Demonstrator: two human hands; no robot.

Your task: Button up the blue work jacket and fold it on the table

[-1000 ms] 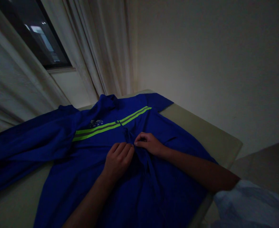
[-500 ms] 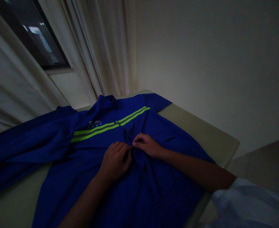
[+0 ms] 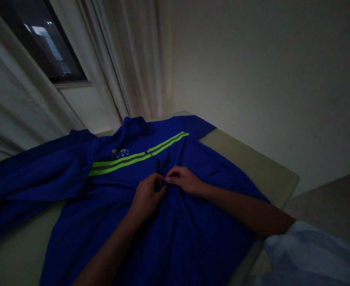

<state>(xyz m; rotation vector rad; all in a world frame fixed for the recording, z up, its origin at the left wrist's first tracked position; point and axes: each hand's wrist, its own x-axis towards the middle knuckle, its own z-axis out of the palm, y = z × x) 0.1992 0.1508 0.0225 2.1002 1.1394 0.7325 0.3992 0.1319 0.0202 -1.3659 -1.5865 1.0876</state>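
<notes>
A blue jacket [image 3: 109,190] with two lime-green chest stripes [image 3: 133,157] lies face up, spread over a beige table [image 3: 252,163]. Both hands meet at its front opening, just below the stripes. My left hand [image 3: 146,196] pinches the left edge of the opening with curled fingers. My right hand [image 3: 183,179] pinches the right edge, fingertips touching those of the left. What lies between the fingertips is too small and dark to make out. One sleeve of the jacket stretches far to the left.
Pale curtains [image 3: 127,59] hang behind the table beside a dark window [image 3: 40,43]. A plain wall runs along the right. The table's right corner [image 3: 294,174] drops off to the floor. My light sleeve [image 3: 308,254] shows at the lower right.
My left hand has turned and closed in on the right, so the fingertips now meet at the jacket's front opening. The view has shifted slightly.
</notes>
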